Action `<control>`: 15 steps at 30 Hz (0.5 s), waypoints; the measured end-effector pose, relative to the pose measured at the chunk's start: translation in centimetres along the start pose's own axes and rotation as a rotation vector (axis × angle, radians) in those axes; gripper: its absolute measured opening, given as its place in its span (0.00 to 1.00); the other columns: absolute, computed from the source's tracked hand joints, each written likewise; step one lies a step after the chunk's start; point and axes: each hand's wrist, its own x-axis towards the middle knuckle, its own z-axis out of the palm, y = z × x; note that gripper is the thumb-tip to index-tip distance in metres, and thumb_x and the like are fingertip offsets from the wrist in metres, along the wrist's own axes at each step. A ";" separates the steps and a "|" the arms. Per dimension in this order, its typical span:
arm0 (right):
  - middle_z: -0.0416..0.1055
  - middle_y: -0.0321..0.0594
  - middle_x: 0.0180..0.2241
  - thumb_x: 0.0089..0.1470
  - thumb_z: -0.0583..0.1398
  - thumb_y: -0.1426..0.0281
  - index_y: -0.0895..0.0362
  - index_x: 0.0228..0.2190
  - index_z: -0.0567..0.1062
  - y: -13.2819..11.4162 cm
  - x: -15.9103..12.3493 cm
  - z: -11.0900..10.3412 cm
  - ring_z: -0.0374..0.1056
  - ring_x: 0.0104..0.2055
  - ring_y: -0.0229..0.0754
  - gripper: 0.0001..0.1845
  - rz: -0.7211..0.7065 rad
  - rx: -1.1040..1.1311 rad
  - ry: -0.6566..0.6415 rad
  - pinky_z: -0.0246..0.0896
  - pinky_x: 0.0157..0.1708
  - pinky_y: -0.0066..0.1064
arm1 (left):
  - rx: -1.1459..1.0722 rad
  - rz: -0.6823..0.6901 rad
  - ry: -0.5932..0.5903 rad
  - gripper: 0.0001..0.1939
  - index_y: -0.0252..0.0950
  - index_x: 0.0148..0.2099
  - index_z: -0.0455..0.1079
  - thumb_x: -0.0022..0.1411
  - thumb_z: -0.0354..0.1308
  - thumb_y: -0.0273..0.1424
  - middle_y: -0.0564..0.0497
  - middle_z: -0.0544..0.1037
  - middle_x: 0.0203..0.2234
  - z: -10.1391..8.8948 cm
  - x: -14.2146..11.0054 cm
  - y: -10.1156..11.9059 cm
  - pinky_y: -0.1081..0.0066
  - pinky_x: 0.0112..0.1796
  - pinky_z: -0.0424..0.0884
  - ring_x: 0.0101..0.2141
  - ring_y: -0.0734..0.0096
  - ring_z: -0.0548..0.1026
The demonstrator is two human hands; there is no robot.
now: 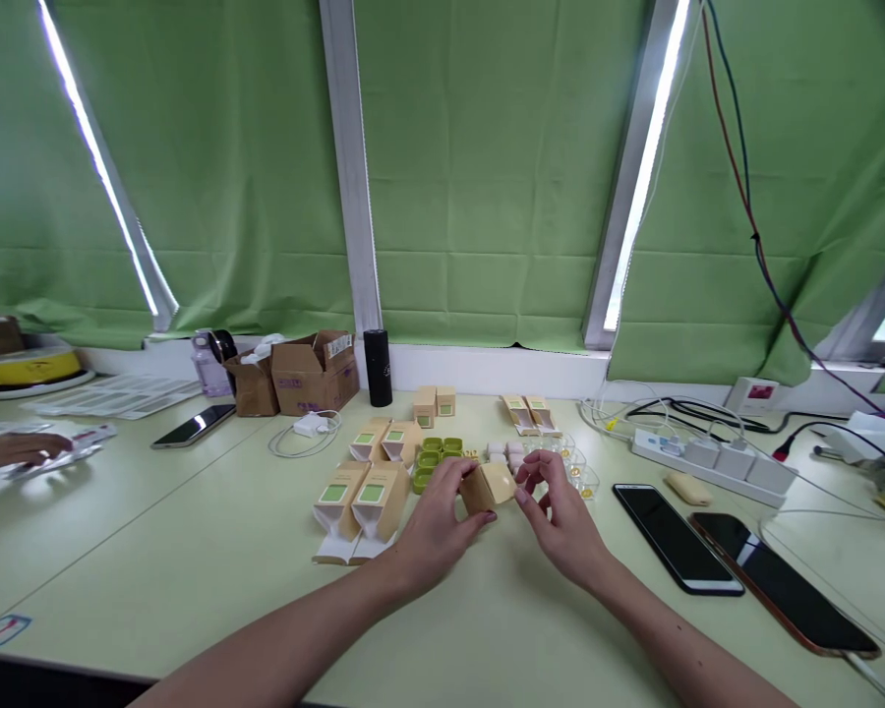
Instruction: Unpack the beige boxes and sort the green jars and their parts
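Observation:
My left hand (442, 516) grips a small kraft cardboard box (478, 492) a little above the table, thumb on the near side and fingers behind. Its lid flap stands up at the right end, where the thumb and forefinger of my right hand (560, 516) pinch the edge. The inside of the box is hidden from me. Left of my hands stand several kraft boxes with green labels (369, 497), their flaps open. Behind the held box sit green square cups (429, 460), pale pink pieces (512, 449) and clear containers (586, 482) with yellow bits inside.
Two closed kraft boxes (426, 406) and two flatter open ones (531, 415) stand further back. Two phones (678, 539) and a power strip (715, 464) with cables lie right. A brown carton (314, 376) and black cylinder (378, 369) stand behind. Another person's hand (26, 450) is far left.

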 end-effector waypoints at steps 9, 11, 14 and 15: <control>0.68 0.49 0.52 0.65 0.57 0.65 0.52 0.55 0.61 -1.6 -0.9 -0.1 0.69 0.49 0.50 0.19 -0.276 -0.072 0.091 0.70 0.43 0.43 | 0.347 0.513 0.232 0.21 0.41 0.55 0.62 0.63 0.65 0.27 0.42 0.73 0.47 -0.3 -0.1 0.2 0.56 0.45 0.76 0.49 0.54 0.74; 0.67 0.51 0.53 0.64 0.57 0.68 0.53 0.57 0.60 -1.8 -1.1 0.0 0.69 0.51 0.51 0.22 -0.367 -0.088 0.108 0.71 0.44 0.45 | 0.449 0.631 0.303 0.18 0.39 0.52 0.63 0.63 0.64 0.24 0.43 0.74 0.44 -0.4 -0.1 0.5 0.59 0.42 0.76 0.45 0.58 0.75; 0.66 0.54 0.56 0.63 0.58 0.71 0.54 0.60 0.57 -2.0 -1.4 0.3 0.67 0.56 0.54 0.26 -0.468 -0.123 0.134 0.72 0.47 0.48 | 0.569 0.718 0.377 0.17 0.38 0.50 0.64 0.62 0.64 0.22 0.44 0.75 0.42 -0.7 -0.1 1.2 0.62 0.41 0.76 0.42 0.60 0.74; 0.66 0.55 0.57 0.63 0.59 0.71 0.54 0.60 0.57 -2.1 -1.5 0.4 0.66 0.57 0.55 0.27 -0.489 -0.139 0.140 0.72 0.48 0.49 | 0.596 0.734 0.387 0.17 0.39 0.50 0.64 0.62 0.64 0.22 0.45 0.75 0.41 -0.8 -0.1 1.4 0.62 0.41 0.76 0.41 0.61 0.74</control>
